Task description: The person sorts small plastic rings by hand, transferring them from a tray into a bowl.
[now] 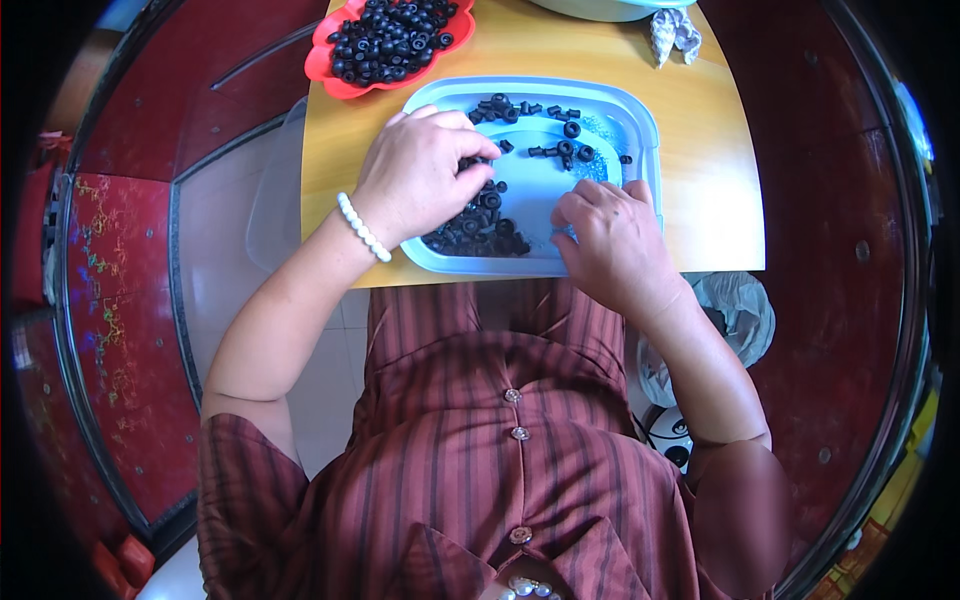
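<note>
A light blue rectangular tray (650, 130) stands on the wooden table, holding small black spool-shaped parts and rings. My left hand (415, 175), with a white bead bracelet at the wrist, reaches over the tray's left side. Its thumb and forefinger are drawn close together among the black parts; whatever lies between them is hard to make out. Below the thumb sits a dense pile of black parts (480, 228). My right hand (612, 235) is over the tray's right front corner, fingers curled inward and thumb near them. Anything in those fingers is hidden.
A red scalloped dish (318, 62) heaped with black parts (390, 40) is at the table's far left. At the far right are a pale basin (610, 10) and a crumpled grey-white item (675, 37). A plastic bag (735, 310) hangs beside the table's right front corner.
</note>
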Tool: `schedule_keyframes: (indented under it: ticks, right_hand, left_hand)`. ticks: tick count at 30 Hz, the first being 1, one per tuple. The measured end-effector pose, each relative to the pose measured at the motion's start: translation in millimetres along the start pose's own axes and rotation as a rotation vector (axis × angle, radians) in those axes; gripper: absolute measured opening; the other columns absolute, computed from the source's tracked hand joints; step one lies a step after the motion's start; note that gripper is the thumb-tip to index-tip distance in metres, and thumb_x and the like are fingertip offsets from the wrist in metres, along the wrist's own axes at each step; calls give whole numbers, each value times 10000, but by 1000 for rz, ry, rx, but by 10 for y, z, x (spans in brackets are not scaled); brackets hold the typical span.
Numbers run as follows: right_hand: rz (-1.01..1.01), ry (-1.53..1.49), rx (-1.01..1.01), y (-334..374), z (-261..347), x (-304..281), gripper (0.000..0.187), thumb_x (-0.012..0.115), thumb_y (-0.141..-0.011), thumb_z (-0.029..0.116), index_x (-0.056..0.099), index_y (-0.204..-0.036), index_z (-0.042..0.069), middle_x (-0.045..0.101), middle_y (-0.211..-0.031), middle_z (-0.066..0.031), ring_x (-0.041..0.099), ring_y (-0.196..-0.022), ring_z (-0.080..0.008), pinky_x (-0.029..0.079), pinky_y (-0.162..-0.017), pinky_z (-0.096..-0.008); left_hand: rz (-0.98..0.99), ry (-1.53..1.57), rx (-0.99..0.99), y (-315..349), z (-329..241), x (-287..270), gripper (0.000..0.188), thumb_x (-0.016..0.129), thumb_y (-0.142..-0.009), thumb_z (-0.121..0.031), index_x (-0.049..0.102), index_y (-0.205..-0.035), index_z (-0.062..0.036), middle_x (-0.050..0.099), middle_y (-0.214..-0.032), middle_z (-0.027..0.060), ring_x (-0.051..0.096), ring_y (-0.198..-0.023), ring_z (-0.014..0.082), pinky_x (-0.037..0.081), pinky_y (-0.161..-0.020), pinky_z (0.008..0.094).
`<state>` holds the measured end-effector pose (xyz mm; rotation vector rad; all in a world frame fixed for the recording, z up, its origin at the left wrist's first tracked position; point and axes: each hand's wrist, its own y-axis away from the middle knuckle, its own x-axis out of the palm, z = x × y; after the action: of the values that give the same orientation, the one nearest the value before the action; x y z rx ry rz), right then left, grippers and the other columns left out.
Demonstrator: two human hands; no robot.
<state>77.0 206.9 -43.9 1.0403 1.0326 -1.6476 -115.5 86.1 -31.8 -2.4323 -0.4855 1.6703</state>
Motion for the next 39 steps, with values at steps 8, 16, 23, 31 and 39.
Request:
schedule_keyframes:
  ticks: [8, 16, 23, 31, 39]
  right_hand:
    - [60, -7, 40, -13, -10, 30, 48, 568, -753, 104, 596, -729, 73, 609, -757, -97, 617, -766, -269, 387, -727, -399]
    - [-27, -270, 179, 20, -97, -13, 102, 642, -761, 157, 610, -767, 60, 643, -773, -119, 616, -736, -312, 423, -727, -412]
    - [-93, -562, 284, 35, -37, -118, 109, 652, -738, 62, 675, -839, 30, 652, -828, -154, 632, -773, -312, 490, -715, -366]
    - [-38, -1228, 522, 83, -74, -148, 101, 638, -813, 35, 644, -892, -27, 662, -822, -55, 598, -752, -115, 478, -706, -253]
    - [-97, -1409, 511, 102, 96, -177, 109, 637, -829, 31, 630, -921, -27, 646, -869, -51, 583, -799, -87, 466, -744, -226]
  left_hand:
    - [40, -71, -44, 76, -160, 205, 175, 726, -688, -181, 710, -848, -112, 622, -811, 22, 545, -795, 207, 449, -743, 329]
    - [-136, 53, -101, -198, 40, 133, 225, 689, -731, -146, 696, -950, -98, 634, -897, 76, 590, -826, 251, 480, -756, 347]
    - [-107, -168, -24, -318, 136, 266, 189, 704, -737, -176, 696, -908, -97, 614, -910, 53, 573, -843, 216, 474, -756, 328]
    - [61, 1174, -474, 160, -407, 129, 251, 644, -827, 6, 602, -1073, 17, 647, -891, 41, 614, -726, 79, 521, -678, 218]
    - [-14, 1434, -651, 382, -779, 169, 262, 622, -837, 22, 594, -1098, 15, 644, -976, 88, 646, -838, 141, 554, -747, 259]
